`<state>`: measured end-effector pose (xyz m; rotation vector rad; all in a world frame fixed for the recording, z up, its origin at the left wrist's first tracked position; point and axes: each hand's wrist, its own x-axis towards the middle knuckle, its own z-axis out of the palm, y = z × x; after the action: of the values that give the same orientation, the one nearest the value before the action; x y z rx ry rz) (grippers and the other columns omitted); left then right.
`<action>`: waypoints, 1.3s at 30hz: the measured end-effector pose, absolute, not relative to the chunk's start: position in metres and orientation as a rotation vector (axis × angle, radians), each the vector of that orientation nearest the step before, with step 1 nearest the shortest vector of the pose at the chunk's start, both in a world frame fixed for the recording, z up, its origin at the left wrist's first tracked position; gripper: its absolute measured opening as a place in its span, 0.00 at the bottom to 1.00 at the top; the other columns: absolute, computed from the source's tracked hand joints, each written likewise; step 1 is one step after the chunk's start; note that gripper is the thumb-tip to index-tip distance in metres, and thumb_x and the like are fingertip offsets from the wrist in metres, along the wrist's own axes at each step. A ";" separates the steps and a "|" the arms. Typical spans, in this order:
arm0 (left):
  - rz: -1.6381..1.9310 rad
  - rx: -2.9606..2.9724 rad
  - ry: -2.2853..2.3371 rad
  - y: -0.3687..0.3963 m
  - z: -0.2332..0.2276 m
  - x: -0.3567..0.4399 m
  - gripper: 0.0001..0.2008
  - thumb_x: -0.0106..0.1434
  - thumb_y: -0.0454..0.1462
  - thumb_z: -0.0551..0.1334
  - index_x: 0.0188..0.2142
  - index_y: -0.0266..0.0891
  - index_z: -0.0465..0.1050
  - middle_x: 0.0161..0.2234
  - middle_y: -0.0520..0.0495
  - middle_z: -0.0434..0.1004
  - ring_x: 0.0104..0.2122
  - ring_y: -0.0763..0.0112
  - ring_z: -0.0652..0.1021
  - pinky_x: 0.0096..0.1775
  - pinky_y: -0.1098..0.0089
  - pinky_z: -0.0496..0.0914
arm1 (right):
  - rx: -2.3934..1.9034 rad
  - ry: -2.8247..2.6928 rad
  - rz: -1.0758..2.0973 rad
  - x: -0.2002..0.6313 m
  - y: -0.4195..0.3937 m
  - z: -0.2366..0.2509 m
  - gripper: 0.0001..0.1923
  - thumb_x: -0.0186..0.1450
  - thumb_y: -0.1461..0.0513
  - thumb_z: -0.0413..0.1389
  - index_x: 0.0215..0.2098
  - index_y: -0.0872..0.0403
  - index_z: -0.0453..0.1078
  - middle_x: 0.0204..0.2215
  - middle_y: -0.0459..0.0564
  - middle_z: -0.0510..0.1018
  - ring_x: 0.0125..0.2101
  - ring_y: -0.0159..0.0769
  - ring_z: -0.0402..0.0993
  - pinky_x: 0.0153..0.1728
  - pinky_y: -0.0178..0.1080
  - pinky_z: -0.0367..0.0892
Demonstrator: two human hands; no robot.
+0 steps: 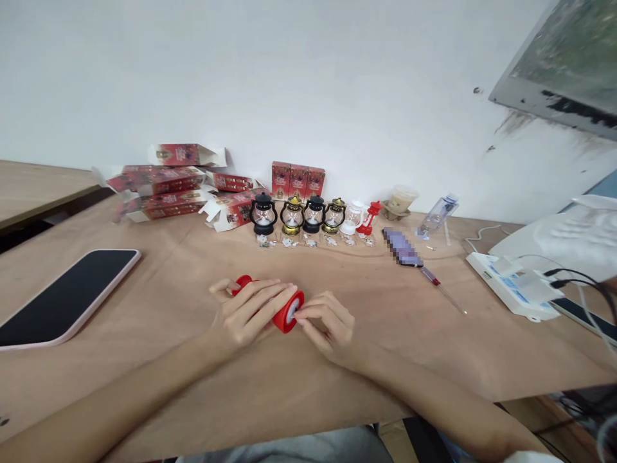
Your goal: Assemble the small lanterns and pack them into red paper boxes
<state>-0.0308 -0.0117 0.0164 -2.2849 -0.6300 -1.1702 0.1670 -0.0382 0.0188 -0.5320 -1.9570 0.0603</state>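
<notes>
A red lantern (288, 315) lies on its side in my left hand (245, 312), whose fingers wrap over its body. Its round base with a pale disc faces right. At that base my right hand (330, 323) has thumb and forefinger pinched together against the disc; what they hold, if anything, is too small to make out. Behind my hands stands a row of small lanterns: a black lantern (263, 215), a gold and black lantern (292, 217), a white lantern (353, 217) and a red lantern (370, 218) among them. Small loose parts (289, 242) lie before the row.
Red printed boxes (176, 186) are heaped at the back left, and three upright boxes (297, 180) stand by the wall. A large phone (67, 296) is at left. Toward the right lie another phone (402, 246), a screwdriver (443, 289), a cup (401, 199) and a power strip (511, 286) with cables.
</notes>
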 end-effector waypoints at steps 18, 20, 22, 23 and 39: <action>-1.146 -2.339 -0.127 -0.016 0.029 -0.033 0.11 0.60 0.31 0.62 0.40 0.49 0.73 0.44 0.56 0.79 0.55 0.77 0.69 0.61 0.63 0.56 | -0.602 -1.619 1.044 0.171 -0.029 0.006 0.21 0.66 0.50 0.50 0.54 0.49 0.58 0.43 0.53 0.71 0.41 0.36 0.70 0.45 0.43 0.66; -1.171 -2.339 0.033 -0.017 0.029 -0.027 0.10 0.57 0.35 0.65 0.37 0.54 0.73 0.43 0.60 0.79 0.54 0.79 0.69 0.62 0.64 0.55 | -0.549 -1.549 1.444 0.169 -0.026 0.004 0.26 0.62 0.45 0.52 0.52 0.50 0.61 0.43 0.52 0.73 0.42 0.37 0.71 0.46 0.42 0.65; -1.172 -2.316 0.120 -0.018 0.029 -0.023 0.10 0.55 0.36 0.66 0.35 0.55 0.73 0.43 0.62 0.79 0.55 0.78 0.68 0.62 0.65 0.55 | -0.499 -1.483 1.688 0.167 -0.025 0.004 0.29 0.58 0.43 0.56 0.49 0.51 0.66 0.42 0.52 0.75 0.42 0.38 0.71 0.46 0.41 0.65; -1.157 -2.300 0.141 -0.018 0.030 -0.022 0.09 0.54 0.37 0.66 0.34 0.55 0.73 0.43 0.63 0.79 0.55 0.78 0.68 0.63 0.65 0.54 | -0.500 -1.450 1.748 0.167 -0.025 0.006 0.29 0.56 0.43 0.58 0.48 0.52 0.67 0.41 0.52 0.75 0.42 0.38 0.71 0.46 0.41 0.65; -0.973 -2.522 -0.460 0.007 0.014 -0.045 0.21 0.62 0.33 0.59 0.51 0.61 0.62 0.50 0.62 0.73 0.52 0.77 0.72 0.56 0.68 0.64 | -0.712 -1.172 1.366 0.172 -0.011 0.004 0.23 0.51 0.53 0.66 0.43 0.52 0.69 0.39 0.50 0.78 0.39 0.37 0.75 0.43 0.41 0.70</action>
<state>-0.0454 0.0074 0.0145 -2.5218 -0.4601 -0.9726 0.1718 -0.0109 0.0039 -0.7121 -1.1725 1.3659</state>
